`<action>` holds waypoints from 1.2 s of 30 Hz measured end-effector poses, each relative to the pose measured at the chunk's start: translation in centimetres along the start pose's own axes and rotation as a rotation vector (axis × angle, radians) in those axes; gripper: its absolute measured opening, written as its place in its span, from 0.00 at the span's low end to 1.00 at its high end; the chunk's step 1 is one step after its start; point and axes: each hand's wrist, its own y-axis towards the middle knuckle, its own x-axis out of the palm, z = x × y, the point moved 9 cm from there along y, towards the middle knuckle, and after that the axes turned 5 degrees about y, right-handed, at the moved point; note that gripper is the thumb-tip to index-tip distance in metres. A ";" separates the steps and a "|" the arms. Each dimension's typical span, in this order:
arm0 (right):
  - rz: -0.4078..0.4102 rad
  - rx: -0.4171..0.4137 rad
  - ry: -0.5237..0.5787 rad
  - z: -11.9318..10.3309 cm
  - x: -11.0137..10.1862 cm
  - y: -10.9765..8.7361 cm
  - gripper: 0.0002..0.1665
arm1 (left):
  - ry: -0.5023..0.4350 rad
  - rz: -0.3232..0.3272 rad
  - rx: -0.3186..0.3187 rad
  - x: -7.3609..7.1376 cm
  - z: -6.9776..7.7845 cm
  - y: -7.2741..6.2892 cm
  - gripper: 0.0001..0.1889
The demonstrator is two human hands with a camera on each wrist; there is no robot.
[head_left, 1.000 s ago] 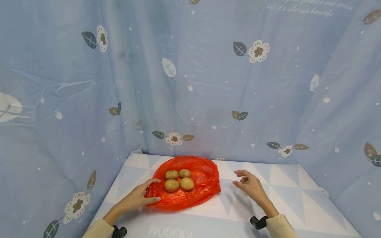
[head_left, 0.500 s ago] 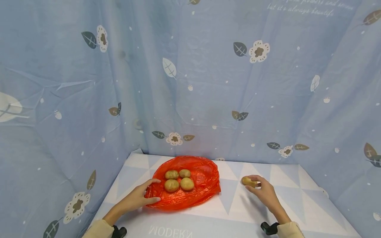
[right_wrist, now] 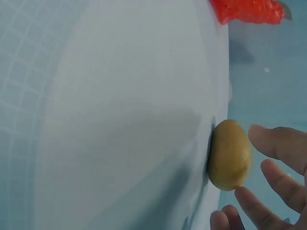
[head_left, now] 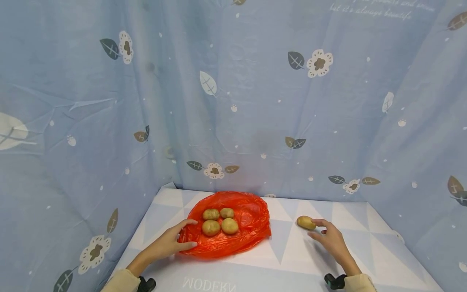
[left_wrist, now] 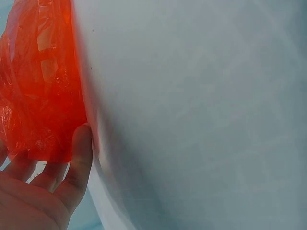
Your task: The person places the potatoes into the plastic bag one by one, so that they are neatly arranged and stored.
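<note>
In the head view, several potatoes [head_left: 211, 228] sit together on a red plastic bag [head_left: 251, 219] spread on the table. At the bag's left edge rests my left hand [head_left: 168, 242], thumb and fingers spread wide; the left wrist view shows its fingertips against the red plastic [left_wrist: 48, 96]. To the right, a lone yellow potato [head_left: 305, 222] lies on the tablecloth. My right hand [head_left: 331, 239] is just right of it with parted fingers, fingertips close to its end. In the right wrist view this potato [right_wrist: 230, 155] stands between thumb and fingers without being gripped; contact is unclear.
A white and pale blue patterned cloth [head_left: 282, 267] covers the table. Blue curtains [head_left: 251, 101] with leaves and flowers hang behind it and on both sides. Dark camera mounts [head_left: 335, 281] are worn at the wrists.
My right hand has moved right, away from the bag, and drawn back from the lone potato, now more exposed on the cloth. The left hand and bag have stayed put.
</note>
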 end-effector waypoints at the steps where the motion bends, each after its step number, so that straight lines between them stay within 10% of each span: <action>1: -0.001 0.002 0.001 0.0 0.0 0.1 0.33 | -0.001 0.000 0.000 0.0 0.0 0.0 0.35; 16: -0.027 0.122 0.107 2.5 0.5 1.5 0.44 | 0.027 -0.005 0.024 0.4 -0.1 0.1 0.35; 36: -0.040 0.076 0.123 1.9 2.6 3.3 0.40 | 0.010 0.007 0.009 -0.1 -0.1 -0.1 0.35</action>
